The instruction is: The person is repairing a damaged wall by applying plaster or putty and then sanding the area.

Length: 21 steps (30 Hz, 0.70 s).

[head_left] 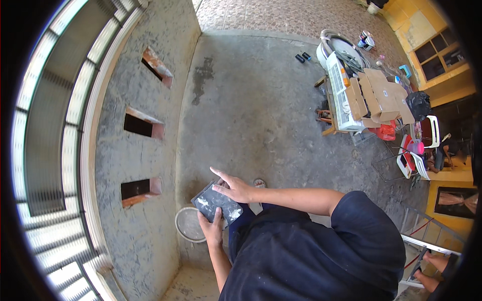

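Board [213, 204], dark and flat with white smears, is held low in front of the person's body in the head view. The left hand [213, 230] grips its near edge, thumb pressed on the upper face and fingers out of sight beneath. The right hand [236, 189] reaches across the far edge, index finger stretched out beyond the board and thumb over its face; whether the other fingers grip, I cannot tell. Partly behind the board, on the floor [261, 110] near the wall [173, 135], is a round tub [176, 224] with grey contents. The wall has three rectangular openings [138, 124]. A dark patch [203, 80] marks the floor near it. Over to the right, cardboard [379, 95] is heaped beside a white slatted panel [340, 93], with a red bag [384, 131] and a black bag [419, 105] close by. At lower right, another person's feet [426, 266] are at a ladder [432, 245].
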Available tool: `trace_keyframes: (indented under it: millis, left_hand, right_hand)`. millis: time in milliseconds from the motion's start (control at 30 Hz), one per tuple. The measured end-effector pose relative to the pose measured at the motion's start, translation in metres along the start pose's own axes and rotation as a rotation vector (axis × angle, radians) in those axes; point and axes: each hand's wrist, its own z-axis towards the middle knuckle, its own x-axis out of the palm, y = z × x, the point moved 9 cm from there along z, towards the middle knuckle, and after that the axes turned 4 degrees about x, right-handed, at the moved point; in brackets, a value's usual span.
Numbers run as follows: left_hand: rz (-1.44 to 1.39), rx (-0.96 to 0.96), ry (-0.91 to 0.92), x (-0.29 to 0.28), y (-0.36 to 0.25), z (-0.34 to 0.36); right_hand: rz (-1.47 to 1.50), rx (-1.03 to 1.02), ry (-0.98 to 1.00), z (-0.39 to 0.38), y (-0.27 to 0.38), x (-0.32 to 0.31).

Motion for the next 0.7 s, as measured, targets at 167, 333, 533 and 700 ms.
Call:
trace_keyframes:
  millis: [167, 333, 533, 700]
  left_hand:
    - [-0.017, -0.027, 0.022, 0.002, 0.008, 0.076]
    - [0.070, 0.111, 0.195, 0.041, -0.016, 0.170]
    - [0.233, 0.150, 0.297, 0.079, -0.028, 0.231]
    - [0.209, 0.034, 0.374, 0.117, -0.012, 0.240]
  right_hand:
    - [-0.004, 0.064, -0.291, 0.049, -0.019, -0.033]
    - [0.201, 0.192, -0.678, 0.072, -0.067, -0.102]
    - [0.106, 0.448, -0.736, 0.066, -0.087, -0.150]
    - [0.271, 0.476, -0.709, 0.070, -0.110, -0.148]
